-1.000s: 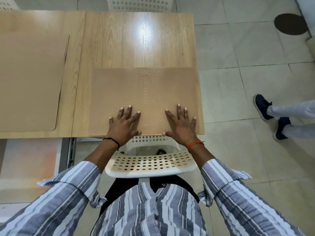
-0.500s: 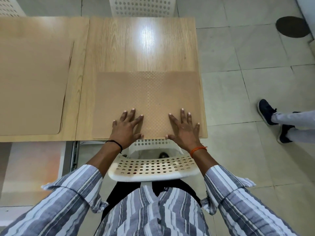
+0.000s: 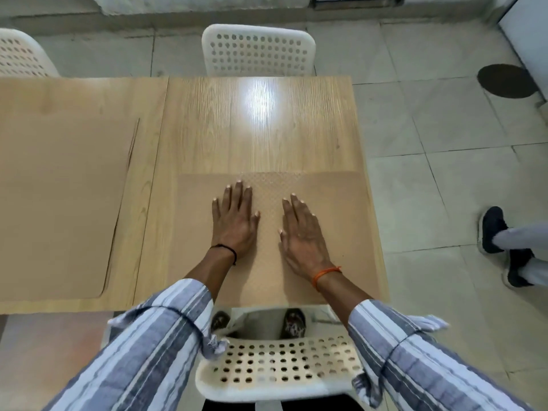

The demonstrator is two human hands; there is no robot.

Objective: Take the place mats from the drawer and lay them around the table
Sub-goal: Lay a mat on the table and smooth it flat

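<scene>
Presently, wood-grain table, rectangular, glossy. Tan place mat, flat with dimpled texture, lies at its 6 o'clock edge. Left hand and right hand press flat on it, fingers straight, gripping nothing.

Bright, even daylight; overhead glare whitens the table beyond the hands; wide-angle bending at edges, slightly soft.

Two place mats lie on the table: one under the hands, one at the left. Three white perforated chairs are in view: near, far, far left. Two hands, left and right; one dark floor disc; two dark shoes of a bystander.
</scene>
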